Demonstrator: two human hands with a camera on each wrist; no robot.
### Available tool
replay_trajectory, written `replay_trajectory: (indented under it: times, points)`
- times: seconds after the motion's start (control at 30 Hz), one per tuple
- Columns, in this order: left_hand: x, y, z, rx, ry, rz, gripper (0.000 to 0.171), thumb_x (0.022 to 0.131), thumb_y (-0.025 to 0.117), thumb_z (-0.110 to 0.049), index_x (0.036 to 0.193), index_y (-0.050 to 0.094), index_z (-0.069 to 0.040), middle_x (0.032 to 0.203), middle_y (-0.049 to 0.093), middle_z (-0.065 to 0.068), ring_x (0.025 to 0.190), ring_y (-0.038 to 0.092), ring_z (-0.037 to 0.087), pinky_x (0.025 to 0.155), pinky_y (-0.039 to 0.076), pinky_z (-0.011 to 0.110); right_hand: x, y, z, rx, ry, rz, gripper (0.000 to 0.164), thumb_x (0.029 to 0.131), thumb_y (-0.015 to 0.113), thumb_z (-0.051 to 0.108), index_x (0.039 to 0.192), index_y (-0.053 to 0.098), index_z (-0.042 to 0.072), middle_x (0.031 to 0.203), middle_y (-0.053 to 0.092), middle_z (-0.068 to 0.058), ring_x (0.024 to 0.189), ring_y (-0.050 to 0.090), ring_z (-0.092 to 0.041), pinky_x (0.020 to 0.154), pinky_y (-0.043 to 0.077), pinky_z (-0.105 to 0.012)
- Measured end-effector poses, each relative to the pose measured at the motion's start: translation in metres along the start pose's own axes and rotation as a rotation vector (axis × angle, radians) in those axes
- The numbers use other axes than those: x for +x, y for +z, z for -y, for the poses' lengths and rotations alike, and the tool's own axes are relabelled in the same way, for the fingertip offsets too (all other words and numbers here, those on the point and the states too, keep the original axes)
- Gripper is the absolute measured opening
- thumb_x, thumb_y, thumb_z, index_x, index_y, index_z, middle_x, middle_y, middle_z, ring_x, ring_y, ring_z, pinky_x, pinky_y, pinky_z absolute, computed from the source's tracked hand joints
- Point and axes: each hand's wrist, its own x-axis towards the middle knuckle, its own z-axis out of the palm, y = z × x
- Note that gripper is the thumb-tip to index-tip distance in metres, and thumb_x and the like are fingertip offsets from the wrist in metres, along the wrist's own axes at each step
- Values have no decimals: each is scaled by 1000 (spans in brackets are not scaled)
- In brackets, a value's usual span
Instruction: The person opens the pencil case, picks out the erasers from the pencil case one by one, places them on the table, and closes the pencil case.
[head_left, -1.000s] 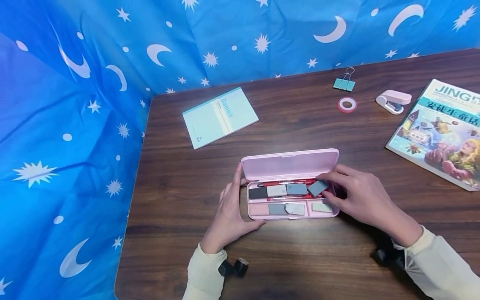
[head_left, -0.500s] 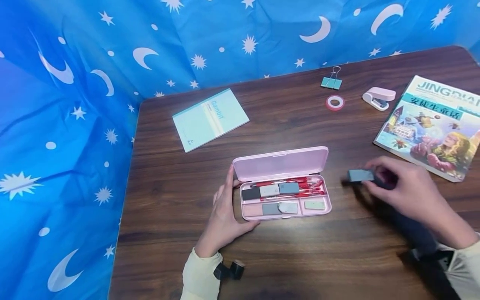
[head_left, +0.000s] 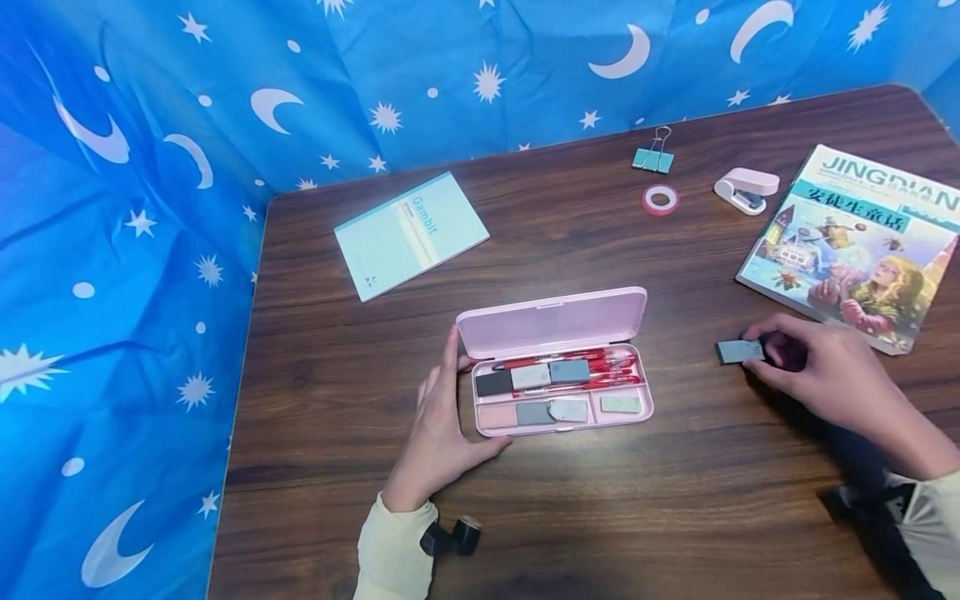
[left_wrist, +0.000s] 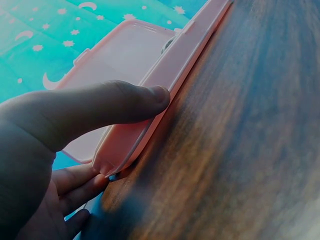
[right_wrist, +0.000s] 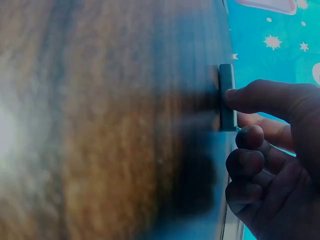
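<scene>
Head view, as I have it on my remote feed: one brown surface [head_left: 315, 400]; one book [head_left: 847, 250], at right; one pink pencil case [head_left: 551, 325], lid raised, the left grip [head_left: 441, 437] clasping its left end; several red pens [head_left: 622, 381], lying inside it; one stapler [head_left: 750, 182], beside the book; one gray block [head_left: 738, 352], well right of the case, pinched by the right grip [head_left: 836, 371]. Whether it touches the surface I cannot tell.

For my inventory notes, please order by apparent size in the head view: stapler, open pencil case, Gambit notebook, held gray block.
1. Open pencil case
2. Gambit notebook
3. Stapler
4. Held gray block: looks smallest, though the right hand covers part of it.
</scene>
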Motion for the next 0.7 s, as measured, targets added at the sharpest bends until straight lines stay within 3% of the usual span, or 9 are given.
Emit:
replay_trajectory:
  times: [0.2,0.33,0.53,0.7]
  points:
    - [0,1,2,1,-3,7,144,62,96,-38,163,-6,-27,145,51,-1,130,41,20,116,22,51,4,-6,14,-35,32,9,34,69,88,8,97,71,14,68,50,8,56,39,0,52,26,-22]
    - [1,0,2,8,8,1,144,62,96,-38,163,-6,-25,145,51,-2,129,42,20,115,23,52,13,-2,50,38,-35,-31,35,68,88,6,97,71,14,67,48,10,55,39,0,52,28,-20]
    - [1,0,3,16,16,0,145,62,97,-37,163,-5,-24,144,51,-2,128,43,19,115,25,51,29,39,114,147,-223,40,30,73,88,15,99,73,18,66,47,17,56,41,2,51,31,-18]
    - [1,-1,5,11,15,-1,144,62,96,-38,163,-5,-24,145,51,-2,127,43,19,115,24,51,43,70,139,102,-260,91,29,75,87,22,100,73,18,67,48,14,58,40,-1,53,31,-23]
